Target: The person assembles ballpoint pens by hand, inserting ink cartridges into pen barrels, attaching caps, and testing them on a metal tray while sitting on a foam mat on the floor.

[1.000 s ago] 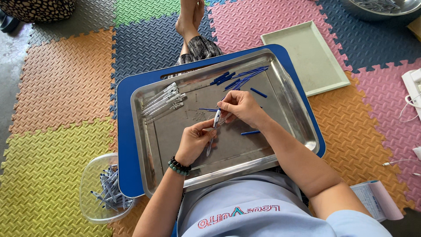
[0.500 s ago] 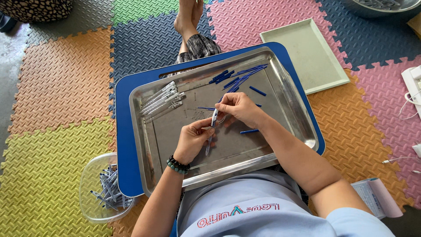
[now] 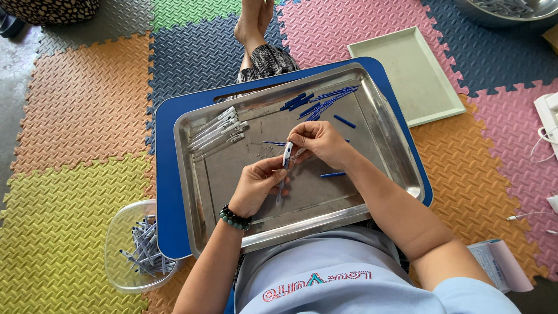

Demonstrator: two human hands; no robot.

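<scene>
Over a steel tray on a blue board, my left hand grips the lower part of a white pen barrel. My right hand pinches the barrel's upper end with its fingertips. A row of white pen barrels lies at the tray's upper left. A pile of blue refills and caps lies at the tray's top, and single blue refills lie beside my right wrist.
A clear plastic bowl with several finished pens stands on the foam mat at lower left. A pale green tray lies at upper right. A person's bare feet rest beyond the tray. White cables lie at right.
Both hands stay together on the pen barrel at the tray's centre; only the fingers have shifted slightly.
</scene>
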